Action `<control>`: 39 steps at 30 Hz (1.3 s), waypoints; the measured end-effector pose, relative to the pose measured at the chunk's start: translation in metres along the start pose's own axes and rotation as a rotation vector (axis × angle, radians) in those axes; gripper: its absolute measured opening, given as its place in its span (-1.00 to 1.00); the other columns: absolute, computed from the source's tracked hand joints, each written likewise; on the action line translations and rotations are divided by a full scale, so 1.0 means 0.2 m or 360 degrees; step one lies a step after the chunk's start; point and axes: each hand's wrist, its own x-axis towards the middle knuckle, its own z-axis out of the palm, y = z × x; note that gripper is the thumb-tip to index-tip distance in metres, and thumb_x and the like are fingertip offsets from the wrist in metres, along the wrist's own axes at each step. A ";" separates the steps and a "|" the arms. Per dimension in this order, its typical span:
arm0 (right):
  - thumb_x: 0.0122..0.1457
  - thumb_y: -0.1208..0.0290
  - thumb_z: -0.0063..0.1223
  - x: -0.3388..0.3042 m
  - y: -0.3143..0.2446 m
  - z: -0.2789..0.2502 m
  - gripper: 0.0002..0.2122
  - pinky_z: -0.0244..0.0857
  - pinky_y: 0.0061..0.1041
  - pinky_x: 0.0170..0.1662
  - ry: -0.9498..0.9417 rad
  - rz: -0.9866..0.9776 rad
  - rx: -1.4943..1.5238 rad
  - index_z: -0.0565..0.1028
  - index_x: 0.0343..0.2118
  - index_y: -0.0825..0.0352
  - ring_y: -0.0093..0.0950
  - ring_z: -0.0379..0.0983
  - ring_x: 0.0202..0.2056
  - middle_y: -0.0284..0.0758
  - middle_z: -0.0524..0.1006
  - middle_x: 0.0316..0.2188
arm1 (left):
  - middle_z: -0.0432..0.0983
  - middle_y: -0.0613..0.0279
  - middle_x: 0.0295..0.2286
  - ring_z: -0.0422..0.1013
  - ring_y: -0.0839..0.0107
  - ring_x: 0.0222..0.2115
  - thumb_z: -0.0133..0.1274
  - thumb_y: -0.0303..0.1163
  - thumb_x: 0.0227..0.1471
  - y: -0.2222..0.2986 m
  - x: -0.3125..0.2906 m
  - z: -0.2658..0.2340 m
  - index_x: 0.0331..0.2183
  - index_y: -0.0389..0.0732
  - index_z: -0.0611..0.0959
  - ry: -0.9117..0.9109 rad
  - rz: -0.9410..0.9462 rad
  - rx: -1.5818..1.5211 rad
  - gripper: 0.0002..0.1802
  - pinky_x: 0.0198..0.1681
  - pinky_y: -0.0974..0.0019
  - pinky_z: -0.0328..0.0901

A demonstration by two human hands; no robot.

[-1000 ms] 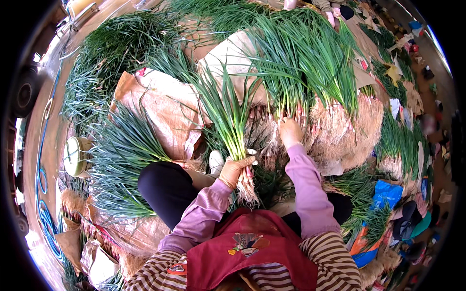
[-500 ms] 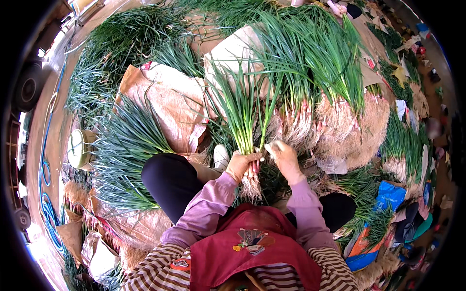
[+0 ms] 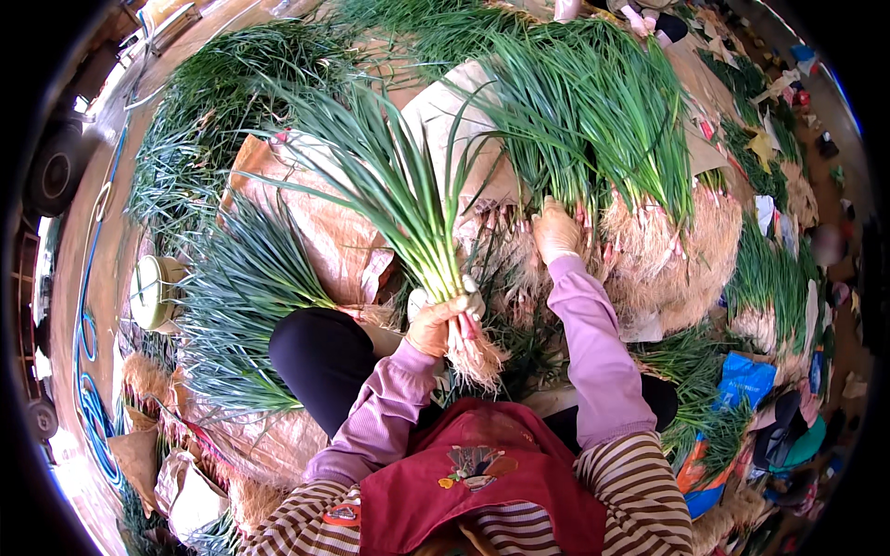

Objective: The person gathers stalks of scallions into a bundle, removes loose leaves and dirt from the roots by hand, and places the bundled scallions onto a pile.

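Fingers of the left hand (image 3: 433, 328) hugged a green-leaved, pale-stemmed spring-onion bunch (image 3: 426, 236) toward 11 o'clock, probably light but bruisable, safest by the stems (image 3: 447, 273) imo; couldn't tell if the right hand (image 3: 556, 232), 2 o'clock, gripped.

Onions (image 3: 422, 222): leaves smooth, lightly glossy; roots (image 3: 477, 357) matt, rough and fibrous. Apron (image 3: 482, 500), near: smooth matt red cloth. Purple sleeves (image 3: 378, 403): ribbed cloth, matt. Trousers (image 3: 315, 366): dark matt cloth. Sack (image 3: 338, 255), left of centre: creased, faint sheen, woven-looking. Bucket (image 3: 151, 292), left: pale, smooth, apparently plastic. Hose (image 3: 95, 426), left: smooth, plastic-looking. Bag (image 3: 743, 380), right: glossy blue plastic. Tyre (image 3: 57, 171), left: dark matt rubber.
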 end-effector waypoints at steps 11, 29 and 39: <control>0.01 0.48 0.05 -0.58 0.05 -0.04 -0.88 0.37 -0.42 -0.24 -0.1724 -0.0408 -0.0070 0.55 -0.42 0.40 -0.46 0.51 -0.39 -0.24 0.57 -0.41 | 0.36 0.33 -0.63 0.30 0.52 -0.69 0.12 -0.46 -0.06 -0.04 0.01 -0.08 -0.27 -0.23 0.51 0.0326 -0.0251 0.0091 -0.76 -0.64 0.46 0.27; 0.17 0.39 -0.17 -0.61 0.03 0.33 -0.75 0.34 -0.36 -0.15 -0.1582 -0.0737 -0.0389 0.47 -0.22 0.44 -0.31 0.46 -0.23 -0.13 0.49 -0.20 | 0.33 0.32 -0.61 0.26 0.50 -0.61 0.17 -0.52 -0.18 0.01 0.01 -0.03 -0.29 -0.29 0.49 0.0000 -0.0271 0.0110 -0.68 -0.60 0.50 0.17; 0.17 0.27 -0.10 0.06 0.21 0.04 -0.73 0.38 -0.44 -0.48 -0.0165 0.0128 -0.0226 0.57 -0.41 0.37 -0.46 0.42 -0.61 -0.29 0.47 -0.64 | 0.43 0.31 -0.72 0.32 0.53 -0.82 0.17 -0.50 -0.10 -0.13 0.09 -0.11 -0.32 -0.30 0.59 0.0441 -0.0447 0.0449 -0.79 -0.78 0.50 0.18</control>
